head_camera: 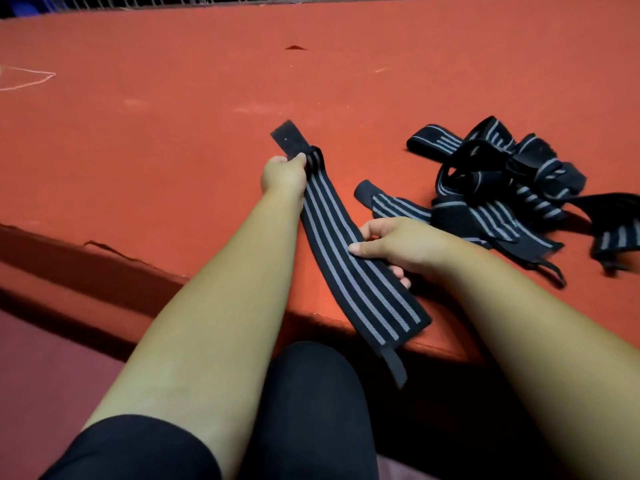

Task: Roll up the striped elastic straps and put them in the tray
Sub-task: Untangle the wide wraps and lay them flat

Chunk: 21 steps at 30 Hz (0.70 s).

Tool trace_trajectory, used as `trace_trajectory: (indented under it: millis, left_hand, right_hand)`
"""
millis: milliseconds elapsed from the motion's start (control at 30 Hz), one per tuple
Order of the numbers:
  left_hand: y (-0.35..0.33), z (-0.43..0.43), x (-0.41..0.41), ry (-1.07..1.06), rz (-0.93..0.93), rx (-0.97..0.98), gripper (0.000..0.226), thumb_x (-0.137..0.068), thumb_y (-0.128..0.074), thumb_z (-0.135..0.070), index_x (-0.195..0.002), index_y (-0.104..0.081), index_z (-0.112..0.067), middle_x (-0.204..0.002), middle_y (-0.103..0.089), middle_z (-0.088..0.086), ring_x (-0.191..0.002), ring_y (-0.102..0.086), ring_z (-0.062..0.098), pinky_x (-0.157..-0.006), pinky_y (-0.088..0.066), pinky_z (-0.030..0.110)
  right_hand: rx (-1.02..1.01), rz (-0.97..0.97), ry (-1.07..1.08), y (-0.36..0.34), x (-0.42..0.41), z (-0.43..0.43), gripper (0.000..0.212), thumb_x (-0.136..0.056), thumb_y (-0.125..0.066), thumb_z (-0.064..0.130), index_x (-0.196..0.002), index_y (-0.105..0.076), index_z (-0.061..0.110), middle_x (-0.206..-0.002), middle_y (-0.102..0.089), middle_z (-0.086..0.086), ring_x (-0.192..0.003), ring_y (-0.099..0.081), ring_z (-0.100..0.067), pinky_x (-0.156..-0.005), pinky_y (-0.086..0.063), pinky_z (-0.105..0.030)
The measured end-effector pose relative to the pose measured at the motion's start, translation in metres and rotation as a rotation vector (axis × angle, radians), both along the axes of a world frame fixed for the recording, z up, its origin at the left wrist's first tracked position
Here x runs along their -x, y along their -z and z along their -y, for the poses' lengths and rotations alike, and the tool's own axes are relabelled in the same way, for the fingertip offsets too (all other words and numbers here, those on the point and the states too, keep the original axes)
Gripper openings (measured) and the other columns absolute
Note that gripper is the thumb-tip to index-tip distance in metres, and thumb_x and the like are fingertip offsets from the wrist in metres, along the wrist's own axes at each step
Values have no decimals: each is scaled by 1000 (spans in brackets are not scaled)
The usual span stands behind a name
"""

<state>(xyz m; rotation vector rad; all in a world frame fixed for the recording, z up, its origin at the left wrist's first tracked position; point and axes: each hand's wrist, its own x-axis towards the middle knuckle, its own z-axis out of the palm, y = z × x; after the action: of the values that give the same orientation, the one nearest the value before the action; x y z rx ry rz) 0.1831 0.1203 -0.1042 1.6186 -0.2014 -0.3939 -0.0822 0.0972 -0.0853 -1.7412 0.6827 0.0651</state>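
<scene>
- Head view: the left hand [282, 173] has its fingers curled around the far end of one striped elastic strap [341, 254], just below the plain black fastening tab, which likely anchors that end.
- The right hand [398, 244] pinches the strap at mid-length, thumb on top and fingers underneath. This seems meant to pull it flat and straight before rolling.
- The strap runs diagonally across the red worktop [173, 116], and its near end with the narrow loop hangs over the front edge.
- A tangled pile of striped straps [502, 192] lies to the right, close to the right hand and not yet rolled.
- No tray is in view, so rolling appears barely begun.
</scene>
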Motion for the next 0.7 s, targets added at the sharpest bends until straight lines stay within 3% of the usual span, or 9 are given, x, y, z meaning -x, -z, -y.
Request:
trace_trajectory:
  millis: [67,167,300,400,500,567,700]
  left_hand:
    - [8,7,-9,-20,-9,-68,17,-93,-68,-33,-102,-63,-20,-97,-72,6,-86,-71,29,-79,-62,40]
    - [6,5,-7,-34,16,-212,51,-88,-69,-27,-134,-52,-12,-121,-70,10,-98,-72,30,-90,-64,47]
    - [-5,-15,20,141,166,-342,81,-87,-67,-14,-159,-30,-11,-144,-55,11,-125,-63,34,-108,-55,47]
    - [-16,-31,56,331,433,-475,64,-94,-66,-11,-153,-42,-3,-153,-43,16,-137,-52,32,-114,-45,37]
    - [-24,-42,87,475,643,-570,51,-99,-61,-11,-149,-52,-3,-156,-45,17,-143,-49,31,-117,-37,32]
    - [-31,-47,105,571,721,-595,51,-99,-61,-12,-149,-57,-9,-155,-53,14,-141,-54,28,-116,-40,32]
    - [-46,-47,147,806,906,-635,59,-91,-72,-10,-149,-57,-15,-148,-58,11,-138,-57,26,-115,-42,31]
  right_hand:
    - [31,-18,-2,1,-1,1,21,-105,-70,22,-118,-63,7,-61,-54,-5,-38,-40,-12,-34,-36,-22]
    - [82,-9,39,-1,-3,-2,23,-101,-76,21,-118,-62,18,-80,-61,-14,-38,-43,-13,-34,-38,-23]
    - [206,10,144,1,0,-13,35,-93,-84,24,-114,-55,24,-70,-62,-8,-35,-45,-12,-35,-42,-25]
    - [350,18,213,4,7,-24,39,-91,-86,29,-114,-54,24,-68,-65,-6,-33,-52,-12,-36,-46,-27]
    - [483,60,236,7,18,-31,39,-89,-87,34,-106,-54,23,-78,-71,-6,-40,-64,-19,-39,-53,-33]
    - [561,77,269,8,27,-33,36,-89,-85,35,-102,-54,23,-82,-73,-4,-48,-70,-23,-47,-56,-34]
    - [751,77,430,6,55,-27,17,-92,-70,27,-95,-54,24,-85,-69,-1,-82,-67,-28,-73,-50,-38]
